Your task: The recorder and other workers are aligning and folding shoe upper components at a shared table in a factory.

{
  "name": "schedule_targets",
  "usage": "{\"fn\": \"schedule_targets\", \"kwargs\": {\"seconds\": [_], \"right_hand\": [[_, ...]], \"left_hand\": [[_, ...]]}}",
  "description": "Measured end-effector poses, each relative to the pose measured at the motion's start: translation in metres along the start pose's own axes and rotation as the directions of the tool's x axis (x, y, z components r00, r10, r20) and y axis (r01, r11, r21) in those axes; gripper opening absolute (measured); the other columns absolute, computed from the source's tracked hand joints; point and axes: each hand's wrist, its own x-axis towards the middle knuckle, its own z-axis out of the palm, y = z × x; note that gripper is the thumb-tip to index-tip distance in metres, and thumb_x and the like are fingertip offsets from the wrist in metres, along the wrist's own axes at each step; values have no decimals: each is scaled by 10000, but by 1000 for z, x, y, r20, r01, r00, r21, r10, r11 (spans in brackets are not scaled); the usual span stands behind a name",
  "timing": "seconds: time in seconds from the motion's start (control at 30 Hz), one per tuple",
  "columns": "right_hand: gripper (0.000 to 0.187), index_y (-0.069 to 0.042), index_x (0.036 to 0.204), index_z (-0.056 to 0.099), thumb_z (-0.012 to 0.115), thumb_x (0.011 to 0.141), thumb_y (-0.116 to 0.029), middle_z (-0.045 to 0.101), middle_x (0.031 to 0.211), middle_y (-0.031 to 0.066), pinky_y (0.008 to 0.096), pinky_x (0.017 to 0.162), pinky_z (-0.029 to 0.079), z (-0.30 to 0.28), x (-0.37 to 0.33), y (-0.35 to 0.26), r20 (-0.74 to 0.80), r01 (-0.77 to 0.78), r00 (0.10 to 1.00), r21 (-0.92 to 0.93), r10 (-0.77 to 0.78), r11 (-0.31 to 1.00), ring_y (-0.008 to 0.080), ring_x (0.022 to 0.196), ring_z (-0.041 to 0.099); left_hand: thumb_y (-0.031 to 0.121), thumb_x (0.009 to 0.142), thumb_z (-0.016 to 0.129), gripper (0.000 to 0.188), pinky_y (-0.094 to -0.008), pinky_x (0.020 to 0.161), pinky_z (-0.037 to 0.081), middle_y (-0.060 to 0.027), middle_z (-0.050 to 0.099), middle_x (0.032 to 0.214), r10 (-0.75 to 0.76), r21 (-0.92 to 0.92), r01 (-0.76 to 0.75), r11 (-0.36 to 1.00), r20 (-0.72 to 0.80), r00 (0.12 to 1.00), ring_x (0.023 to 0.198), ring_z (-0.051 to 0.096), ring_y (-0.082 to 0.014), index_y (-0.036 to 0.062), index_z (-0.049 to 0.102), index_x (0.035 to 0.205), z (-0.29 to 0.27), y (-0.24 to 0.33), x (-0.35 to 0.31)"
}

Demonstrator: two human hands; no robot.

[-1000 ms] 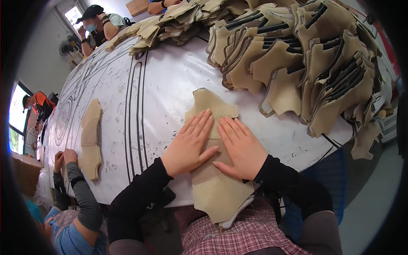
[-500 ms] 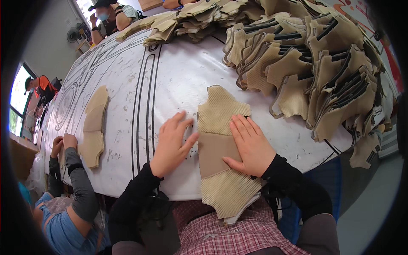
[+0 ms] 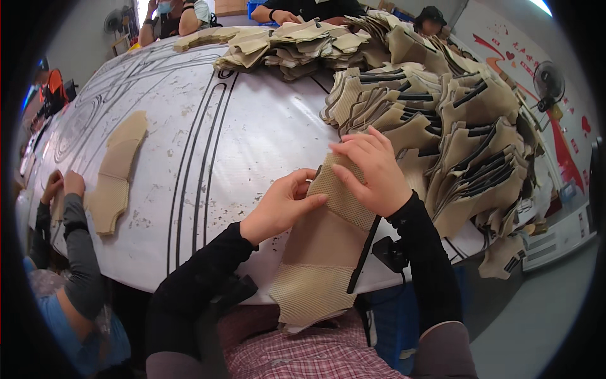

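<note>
A beige mesh fabric panel [image 3: 324, 239] with a plain tan middle band lies before me at a slant, its near end over the table edge at my lap. Along its right side runs a black strip [image 3: 364, 256]. My left hand [image 3: 284, 205] pinches the panel's upper left edge, thumb on top and fingers partly hidden underneath. Across the far end of the panel lies my right hand [image 3: 374, 172], its thumb and bent fingers apart on the mesh. Layers show at the near end; how many cannot be told.
Heaped stacks of similar panels [image 3: 470, 151] cover the table's right and far side. Another tan panel [image 3: 118, 170] lies on the left, beside a co-worker's hands [image 3: 63, 184]. Other people sit across the white table [image 3: 151, 246]. A fan [image 3: 548, 81] stands at right.
The panel has turned, its far end swinging right, and the black strip now shows. My left hand has taken its edge; my right hand has moved up to the far end. The view has shifted rightward.
</note>
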Motion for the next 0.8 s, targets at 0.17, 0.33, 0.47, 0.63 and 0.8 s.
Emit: {"fn": "schedule_targets", "kwargs": {"seconds": [0.17,0.33,0.47,0.63,0.8], "right_hand": [[218,-122,999,672,767,827,-216,597,927,49,500,1120,354,-3,9,0,148,56,987,3,-56,998,261,1017,589],[149,-109,913,650,753,807,-125,592,899,18,445,1045,449,4,3,-10,69,162,985,-7,-161,987,242,955,605],[135,-114,893,635,735,803,-110,620,923,7,428,1002,459,6,-1,-17,74,217,973,35,-219,976,221,937,616],[127,-108,871,607,715,805,-103,644,915,-3,393,920,461,4,-8,-30,98,306,945,71,-312,949,186,895,625],[159,-98,894,615,735,790,-115,607,880,21,414,966,428,4,-6,-14,174,135,975,45,-141,990,259,943,594]], "left_hand": [[158,963,696,427,-239,851,519,-68,707,1114,-87,-5,87,996,-19,996,984,652,-86,-13,524,1315,2,0,-11],[144,958,694,412,-236,832,524,-69,706,1102,-88,-21,87,996,-27,996,975,650,-82,-29,548,1302,1,-11,-8],[104,952,676,354,-234,836,524,-56,698,1070,-111,122,118,985,-60,992,959,645,-76,-46,591,1261,0,-9,-7],[81,930,651,286,-238,748,498,-32,683,940,33,20,-32,999,-83,996,827,597,-56,-27,631,1194,2,-26,-4],[76,953,652,327,-233,806,508,-19,682,1018,-54,152,61,986,-48,997,897,601,-42,-40,603,1255,5,-18,-3]]}}
